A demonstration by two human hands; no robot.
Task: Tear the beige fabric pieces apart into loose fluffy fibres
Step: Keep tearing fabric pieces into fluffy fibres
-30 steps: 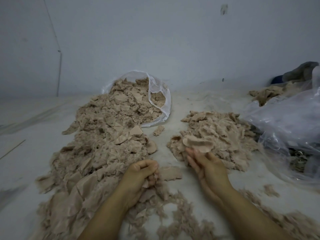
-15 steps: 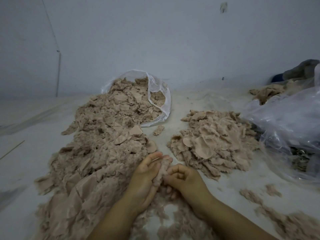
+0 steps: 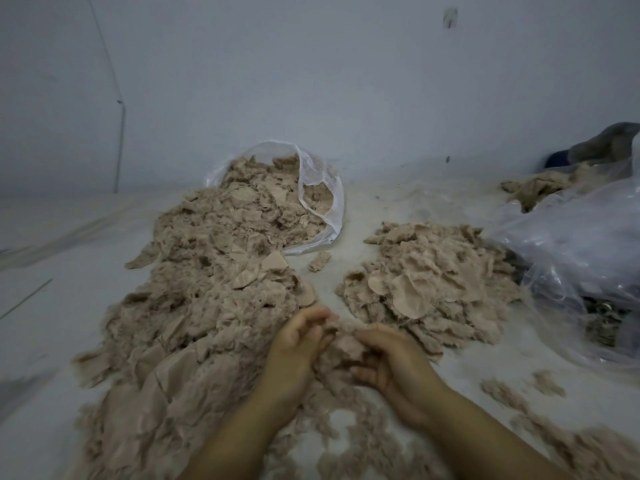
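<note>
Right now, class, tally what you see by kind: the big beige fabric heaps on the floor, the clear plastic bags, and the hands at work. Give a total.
Beige fabric heaps: 2, left heap, right heap
Clear plastic bags: 2, back bag, right bag
Hands: 2, left hand, right hand
Total: 6

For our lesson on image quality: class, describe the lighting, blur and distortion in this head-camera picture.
Head view: dim, flat, bluish light with no glare or hard shadows; both hands, left hand and right hand, and the fabric piece between them are motion-blurred; wide-angle stretching smears the corners.

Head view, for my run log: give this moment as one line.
left hand: grips fabric piece | right hand: grips same piece | stage: tearing | piles: both sides
</note>
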